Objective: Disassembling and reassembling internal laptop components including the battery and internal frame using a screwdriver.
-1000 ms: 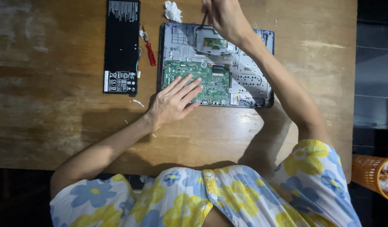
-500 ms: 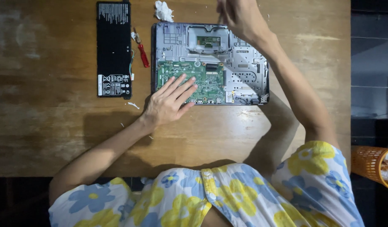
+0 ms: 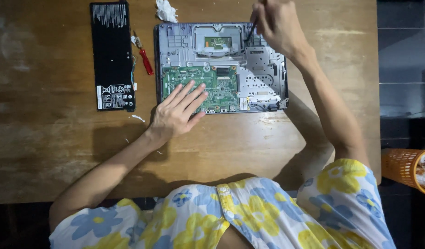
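There, your left hand (image 3: 178, 113) lay flat, fingers spread, on the green circuit board (image 3: 203, 87) of the opened grey laptop base (image 3: 221, 64) on the worn wooden table (image 3: 51, 138). Your right hand (image 3: 277, 23) pinched a thin dark tool (image 3: 250, 33) beside the touchpad recess; a long black battery pack (image 3: 112, 55) lay well apart at the left.

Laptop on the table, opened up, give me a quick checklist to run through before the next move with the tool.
1. Laptop steadied: ok, the left hand lies flat on the green board.
2. Tool held: ok, the right hand has its fingers closed on a thin dark tool, tip down near the upper middle of the case.
3. Tip seated on a screw: cannot tell, too small to see.
4. Battery out of the case: ok, it lies apart on the table to the left.
5. Red screwdriver: ok, it lies between battery and laptop.
6. Loose screws accounted for: cannot tell.
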